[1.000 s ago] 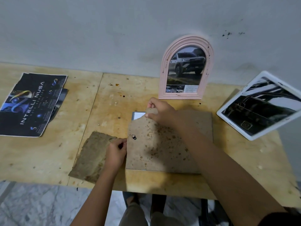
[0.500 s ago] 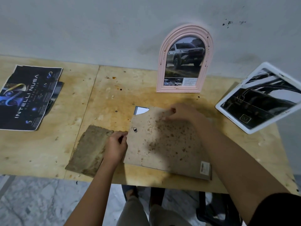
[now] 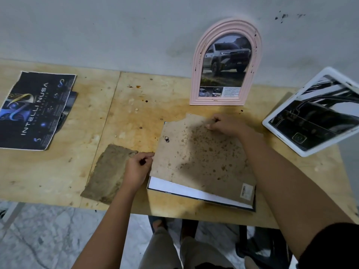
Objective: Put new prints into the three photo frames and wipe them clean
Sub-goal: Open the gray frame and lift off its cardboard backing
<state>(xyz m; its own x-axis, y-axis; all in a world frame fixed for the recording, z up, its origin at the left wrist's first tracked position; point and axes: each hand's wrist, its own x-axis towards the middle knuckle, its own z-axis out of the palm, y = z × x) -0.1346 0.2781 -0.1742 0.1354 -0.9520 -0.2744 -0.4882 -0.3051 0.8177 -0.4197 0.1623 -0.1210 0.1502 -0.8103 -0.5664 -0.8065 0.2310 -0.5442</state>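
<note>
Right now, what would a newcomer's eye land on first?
The brown-spotted backing board at centre front, the left hand gripping its left edge and the right hand its far edge, with a white sheet showing beneath. Behind it a pink arched frame with a truck print stands against the wall; a white frame sits tilted at right.

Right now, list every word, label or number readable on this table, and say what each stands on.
"INTELLI NUSA": white letters on the dark poster.
Smaller lines on that poster: too blurred to read.
Caption box in the pink arched frame: too small to read.
Sticker on the brown backing board: blurred.
White frame: no readable words.
</note>
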